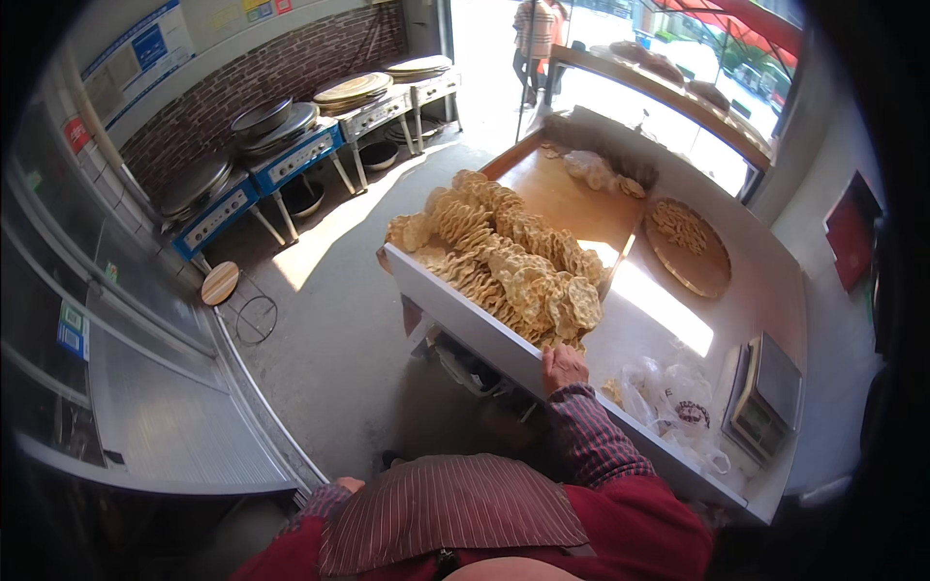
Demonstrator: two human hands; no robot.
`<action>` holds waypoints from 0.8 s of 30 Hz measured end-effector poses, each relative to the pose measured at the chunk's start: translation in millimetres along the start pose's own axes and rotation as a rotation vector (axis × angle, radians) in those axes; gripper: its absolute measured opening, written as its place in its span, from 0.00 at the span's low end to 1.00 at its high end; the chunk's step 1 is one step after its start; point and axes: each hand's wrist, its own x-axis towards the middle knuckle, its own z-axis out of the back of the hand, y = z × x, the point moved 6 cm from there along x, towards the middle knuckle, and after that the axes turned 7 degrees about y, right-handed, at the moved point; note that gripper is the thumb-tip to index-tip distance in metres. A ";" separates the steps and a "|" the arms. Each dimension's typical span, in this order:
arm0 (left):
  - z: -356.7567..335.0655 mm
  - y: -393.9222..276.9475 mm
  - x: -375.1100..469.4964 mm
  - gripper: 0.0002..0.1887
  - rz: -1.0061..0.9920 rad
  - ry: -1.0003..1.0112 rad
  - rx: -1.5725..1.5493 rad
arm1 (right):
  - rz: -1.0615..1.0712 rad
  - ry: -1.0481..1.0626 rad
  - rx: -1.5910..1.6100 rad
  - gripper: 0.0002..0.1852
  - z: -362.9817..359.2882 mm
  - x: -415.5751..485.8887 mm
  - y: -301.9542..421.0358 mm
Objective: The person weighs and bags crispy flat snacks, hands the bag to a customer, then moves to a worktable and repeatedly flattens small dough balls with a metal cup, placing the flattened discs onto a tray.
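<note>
My right hand (pixel 565 369) rests on the near edge of a metal-rimmed counter (pixel 472 301), its fingers curled over the rim beside the stacked flatbreads. Rows of thin, golden-brown flatbreads (pixel 508 254) stand on edge at the counter's left end, with several lying loose on top. Low at my left side, only part of my left hand (pixel 351 484) shows past the striped apron (pixel 450 501); what its fingers do is hidden. Clear plastic bags (pixel 676 399) lie to the right of my right hand, and a scale (pixel 763 399) stands beyond them.
A round woven tray (pixel 686 247) holds small pieces of food. Round griddles on blue (pixel 298 156) and white stands (pixel 378 112) line the brick wall. A round wooden-topped stool (pixel 220 283) and a wire ring stand (pixel 256 319) are on the floor. People (pixel 536 36) stand outside the doorway.
</note>
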 end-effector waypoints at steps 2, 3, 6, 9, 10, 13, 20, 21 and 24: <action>-6.9 -8.3 -14.5 0.14 -0.228 -0.203 -0.249 | 0.108 -0.015 -0.004 0.19 -4.1 -1.2 5.4; -7.5 -7.1 -22.1 0.13 -0.323 -0.323 -0.330 | 0.103 0.031 -0.012 0.20 -9.3 0.0 3.2; -12.8 36.4 -41.7 0.13 -0.194 -0.552 -0.375 | 0.166 0.094 -0.045 0.22 -23.6 4.3 -5.5; -46.3 115.4 -78.5 0.12 0.072 -0.567 -0.376 | 0.201 0.123 -0.165 0.24 -40.5 14.2 -20.8; -61.6 147.1 -96.6 0.12 0.170 -0.565 -0.360 | 0.167 0.170 -0.216 0.24 -47.1 19.5 -27.6; -128.8 235.2 -171.9 0.12 0.284 -0.489 -0.176 | 0.112 0.253 -0.225 0.34 -54.2 28.2 -31.8; -316.9 405.1 -311.5 0.12 0.447 -0.186 -0.304 | 0.130 0.485 -0.817 0.26 -60.6 -41.9 68.3; -339.9 427.3 -319.1 0.12 0.490 -0.144 -0.406 | 0.157 0.491 -0.772 0.25 -69.6 -65.7 88.4; -380.5 475.4 -318.0 0.11 0.518 -0.086 -0.574 | 0.367 0.643 -0.498 0.24 -147.6 -168.0 162.1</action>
